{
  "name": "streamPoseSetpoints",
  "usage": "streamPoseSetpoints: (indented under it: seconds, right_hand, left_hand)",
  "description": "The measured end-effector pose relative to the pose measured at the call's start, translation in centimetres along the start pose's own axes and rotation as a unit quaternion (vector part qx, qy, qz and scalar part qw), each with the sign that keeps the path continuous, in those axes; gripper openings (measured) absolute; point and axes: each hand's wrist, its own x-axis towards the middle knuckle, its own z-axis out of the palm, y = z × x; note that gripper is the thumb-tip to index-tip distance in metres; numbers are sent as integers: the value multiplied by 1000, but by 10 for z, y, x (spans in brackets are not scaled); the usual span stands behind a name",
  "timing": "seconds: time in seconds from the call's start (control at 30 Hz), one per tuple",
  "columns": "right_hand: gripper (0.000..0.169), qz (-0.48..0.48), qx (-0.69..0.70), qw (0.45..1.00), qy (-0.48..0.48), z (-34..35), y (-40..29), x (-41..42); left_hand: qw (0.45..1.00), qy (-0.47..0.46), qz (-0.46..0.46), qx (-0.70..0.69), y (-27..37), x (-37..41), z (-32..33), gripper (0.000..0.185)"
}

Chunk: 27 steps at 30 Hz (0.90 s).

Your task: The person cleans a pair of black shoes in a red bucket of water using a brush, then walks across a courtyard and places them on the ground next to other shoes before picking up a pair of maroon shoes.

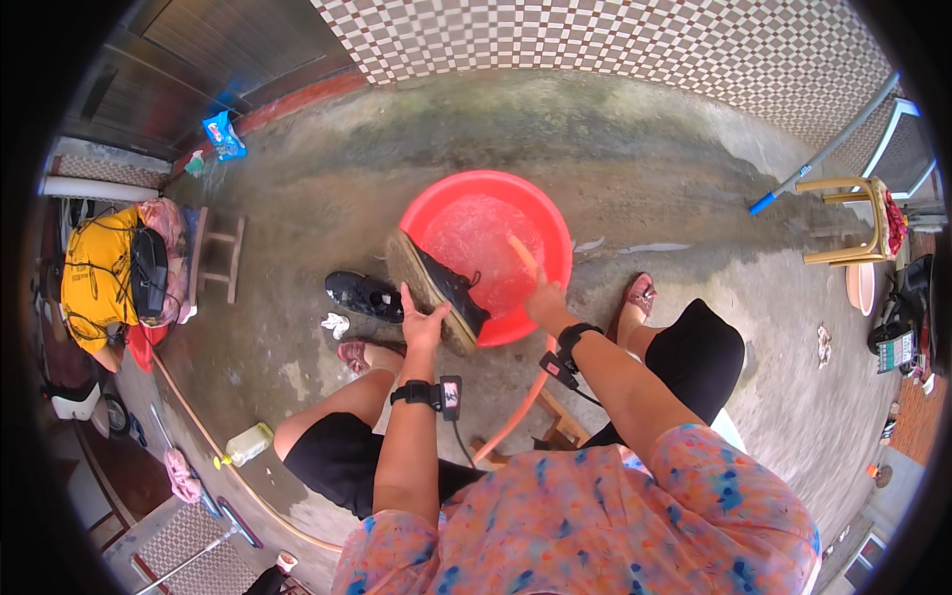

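Observation:
My left hand (425, 320) holds a dark lace-up shoe (446, 286) by its worn, light sole, tilted on its side over the near left rim of a red plastic basin (483, 182). My right hand (547, 301) grips an orange hose (523, 254), its end pointing into the basin. Rippled, bubbly water (468, 230) stands inside. Another dark shoe (363, 295), with whitish spots, lies on the wet concrete left of the basin, partly hidden behind my left hand and the held shoe. Both my wrists wear black straps with small devices.
A crumpled white tissue (336, 324) lies by my left foot. A bottle with a yellow cap (249, 445) is at lower left, near a long hose (193, 413). Left stands a loaded wooden stool (219, 256); right, a chair (840, 256) and a blue-ended pole (803, 171). A blue packet (224, 136) lies at upper left.

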Motion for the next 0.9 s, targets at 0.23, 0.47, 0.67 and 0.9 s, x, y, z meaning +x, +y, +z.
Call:
streamPoseSetpoints:
  seconds: [0.23,0.47,0.67,0.9]
  right_hand:
    - [52,-35,71,996,40,-16,-15,-15]
    - [37,-74,250,965,15,-19,-19,-8]
    - [38,-137,311,940,-19,-72,-63,-39]
    - [55,-50,402,909,-95,-139,-151,-107]
  left_hand:
    - [994,-53,-86,-51,6,-4,0,98]
    - [956,-141,-100,-237,11,-12,11,93]
    - [976,77,206,-4,3,3,49,115]
    - [971,106,155,149,68,-42,63,98]
